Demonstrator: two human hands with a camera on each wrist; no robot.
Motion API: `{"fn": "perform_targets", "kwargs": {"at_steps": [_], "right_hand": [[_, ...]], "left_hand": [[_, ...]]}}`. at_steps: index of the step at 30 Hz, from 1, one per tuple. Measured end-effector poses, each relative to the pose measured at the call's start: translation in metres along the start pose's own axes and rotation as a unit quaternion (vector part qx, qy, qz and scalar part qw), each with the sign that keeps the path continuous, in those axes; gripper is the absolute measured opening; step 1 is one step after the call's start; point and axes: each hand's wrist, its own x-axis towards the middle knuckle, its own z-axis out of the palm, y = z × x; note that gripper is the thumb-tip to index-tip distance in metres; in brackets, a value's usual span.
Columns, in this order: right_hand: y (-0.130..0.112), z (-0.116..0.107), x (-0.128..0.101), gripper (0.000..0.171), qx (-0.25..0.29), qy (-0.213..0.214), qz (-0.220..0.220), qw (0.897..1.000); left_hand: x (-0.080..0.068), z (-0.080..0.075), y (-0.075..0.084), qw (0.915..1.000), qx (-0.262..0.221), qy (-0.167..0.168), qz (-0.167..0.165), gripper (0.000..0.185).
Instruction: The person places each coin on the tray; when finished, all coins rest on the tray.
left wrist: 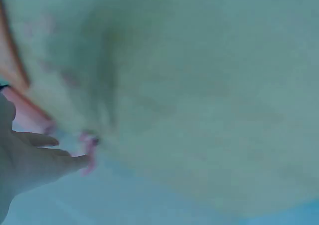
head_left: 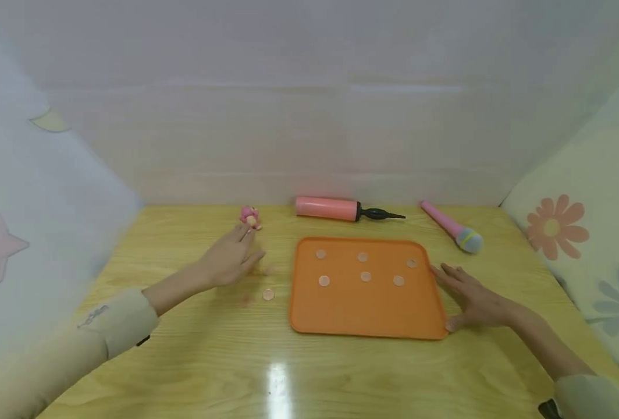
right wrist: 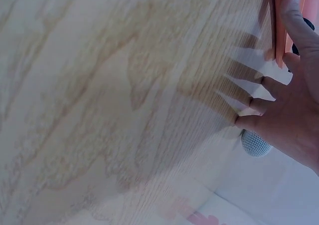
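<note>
Gleaming wood tbl (head_left: 194,361), tray (head_left: 362,314), cloth walls (head_left: 309,116)

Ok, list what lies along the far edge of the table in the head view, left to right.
Small pink toy figure → pink balloon pump with its black nozzle pointing right → pink toy microphone.

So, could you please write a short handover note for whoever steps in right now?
Left hand: open over the table, fingertips by the small pink toy, holding nothing.
Right hand: open, flat against the right edge of the orange tray.
Done: six pale round discs lie on the tray.
Left: one disc lies on the table, left of the tray.
Pink pump and toy microphone lie behind the tray, untouched.
</note>
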Motion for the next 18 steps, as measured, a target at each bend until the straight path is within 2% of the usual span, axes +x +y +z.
{"fn": "perform_targets", "kwargs": {"at_steps": [3,6,7,12,16,18], "right_hand": [[0.0,0.0,0.0,0.116,0.008,-0.001,-0.008,1.0],[0.002,-0.001,-0.002,0.115,0.011,0.005,-0.017,1.0],[0.002,-0.001,-0.001,0.115,0.012,0.006,-0.022,1.0],[0.001,0.0,0.0,0.114,0.019,0.007,-0.028,0.999],[0.001,0.0,-0.002,0.113,0.026,0.005,-0.022,0.999],[0.001,0.0,-0.003,0.113,0.029,0.003,-0.017,0.999]], "left_hand": [[-0.034,0.027,-0.016,0.9994,0.001,-0.015,-0.03,0.064],[-0.048,0.047,-0.016,0.9972,-0.013,-0.038,-0.063,0.067],[-0.05,0.052,-0.017,0.9966,-0.012,-0.042,-0.07,0.069],[-0.053,0.06,-0.014,0.9964,0.0,-0.024,-0.081,0.069],[-0.053,0.059,-0.001,0.9951,-0.034,-0.036,-0.085,0.068],[-0.053,0.058,0.007,0.9948,-0.053,-0.042,-0.076,0.067]]}}
